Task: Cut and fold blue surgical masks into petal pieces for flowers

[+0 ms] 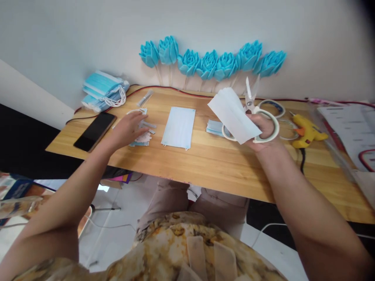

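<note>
My left hand (129, 128) is over a small pile of cut mask scraps (144, 136), its fingers apart; whether it touches them I cannot tell. My right hand (264, 125) has white-handled scissors (274, 130) around its fingers, blades pointing up and away. The same hand grips pale blue-white cut mask pieces (233, 113), fanned slightly at the far end. Between my hands a light blue face mask (179, 127) lies flat on the wooden table (164, 164). Beneath the scissors, a small stack of folded blue pieces (215, 127) is partly hidden.
Several blue fabric flowers (208, 64) on sticks lean against the wall. A heap of masks (102, 89) sits at the back left, with a phone (94, 131) in front. At right are a tape roll (272, 107), a yellow glue gun (309, 130) and a clear folder (342, 136).
</note>
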`<action>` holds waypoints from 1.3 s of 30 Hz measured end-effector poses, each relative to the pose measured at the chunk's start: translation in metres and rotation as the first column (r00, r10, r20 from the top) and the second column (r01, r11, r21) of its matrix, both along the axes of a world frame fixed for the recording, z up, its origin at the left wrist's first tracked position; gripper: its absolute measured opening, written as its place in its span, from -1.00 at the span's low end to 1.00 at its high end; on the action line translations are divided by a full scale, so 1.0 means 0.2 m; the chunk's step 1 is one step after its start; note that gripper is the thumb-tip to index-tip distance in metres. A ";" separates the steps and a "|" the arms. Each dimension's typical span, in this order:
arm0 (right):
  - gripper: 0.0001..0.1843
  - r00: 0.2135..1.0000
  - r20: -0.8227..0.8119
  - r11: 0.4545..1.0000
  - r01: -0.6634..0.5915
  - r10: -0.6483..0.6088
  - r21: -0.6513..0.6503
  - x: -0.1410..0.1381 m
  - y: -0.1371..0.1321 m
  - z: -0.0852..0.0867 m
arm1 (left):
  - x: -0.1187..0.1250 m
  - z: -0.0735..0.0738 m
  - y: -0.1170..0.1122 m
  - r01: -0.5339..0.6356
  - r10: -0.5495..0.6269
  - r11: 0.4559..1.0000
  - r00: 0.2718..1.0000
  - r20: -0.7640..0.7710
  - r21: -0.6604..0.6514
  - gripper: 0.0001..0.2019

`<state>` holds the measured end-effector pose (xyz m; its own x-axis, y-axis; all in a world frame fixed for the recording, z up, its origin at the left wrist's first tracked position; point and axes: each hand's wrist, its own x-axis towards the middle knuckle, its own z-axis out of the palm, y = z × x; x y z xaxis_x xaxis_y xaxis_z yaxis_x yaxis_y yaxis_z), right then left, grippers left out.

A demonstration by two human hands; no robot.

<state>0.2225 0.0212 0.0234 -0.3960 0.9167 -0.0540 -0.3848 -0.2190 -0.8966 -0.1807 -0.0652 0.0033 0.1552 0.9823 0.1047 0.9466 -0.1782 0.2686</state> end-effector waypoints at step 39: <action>-0.72 0.995 -0.089 0.997 -0.052 0.047 -0.056 0.01 0.09 -0.15 | 0.59 -0.16 0.08 0.165 -0.181 0.962 0.982 0.058 0.217 -0.66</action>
<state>0.2253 0.0396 -0.0060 -0.4462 0.8922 -0.0695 -0.4489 -0.2904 -0.8451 -0.0622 -0.0487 -0.0296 0.3040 0.8959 0.3239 0.8745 -0.3973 0.2780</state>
